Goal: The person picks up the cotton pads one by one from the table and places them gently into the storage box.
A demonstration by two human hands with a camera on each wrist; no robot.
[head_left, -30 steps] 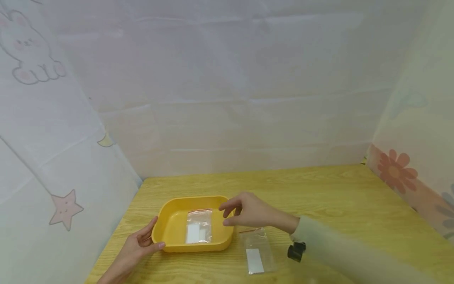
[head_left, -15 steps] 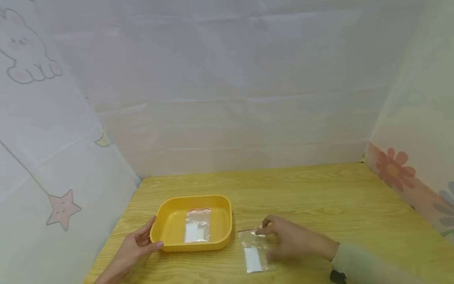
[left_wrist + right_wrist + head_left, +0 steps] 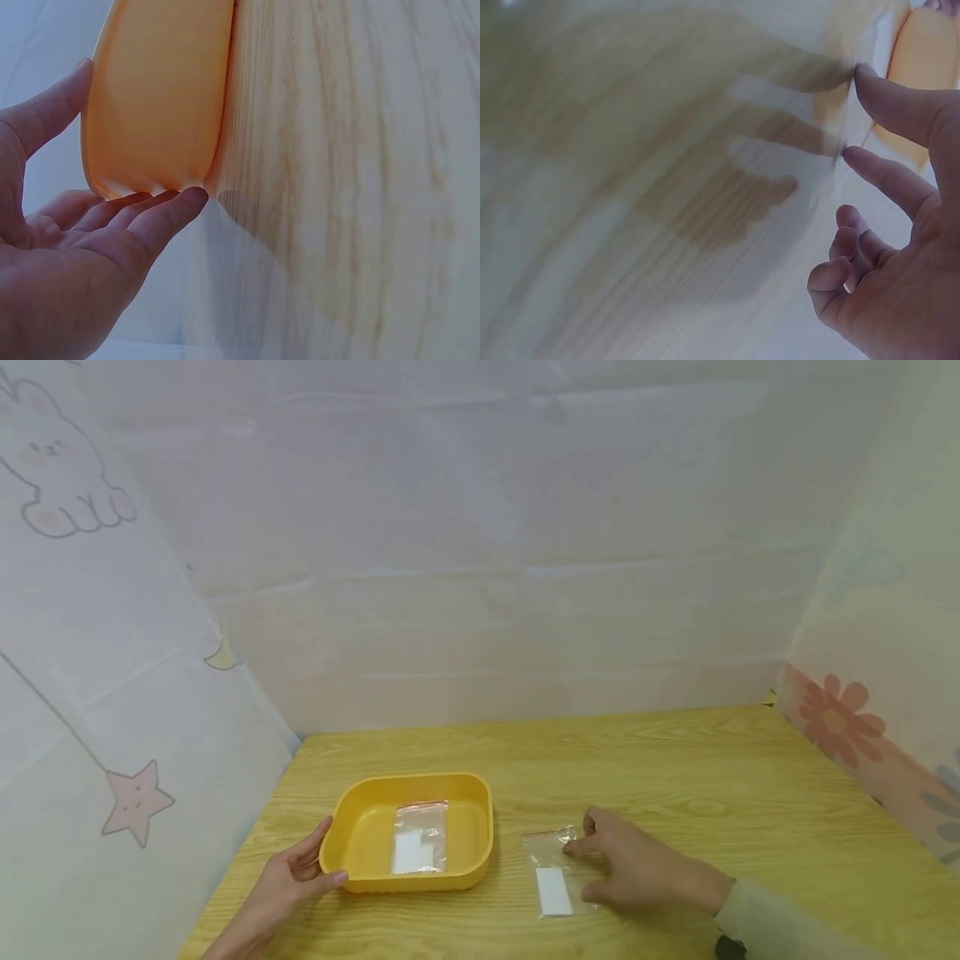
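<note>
A yellow plastic tray (image 3: 360, 883) stands on the table in the head view. Inside it lies a clear zip bag (image 3: 420, 817) with a red seal line and white pieces. My left hand (image 3: 279, 885) grips the tray's left end, thumb at the front rim and fingers against the outer wall. To the right of the tray, a second clear zip bag (image 3: 553, 892) with a white rectangle in it lies on the table. The thumb and forefinger of my right hand (image 3: 645, 868) hold its right edge, tips apart; the other fingers (image 3: 829, 277) are bent and clear of it.
The wood-grain table (image 3: 675, 760) extends behind and to the right of the tray. A pale sheet (image 3: 487, 568) hangs along the back, and printed sheets with a star (image 3: 138, 802) and a flower (image 3: 836, 720) close off both sides.
My right hand has moved from above the tray's right end to the second zip bag, which has shifted slightly right and away from me. My left hand stays at the tray.
</note>
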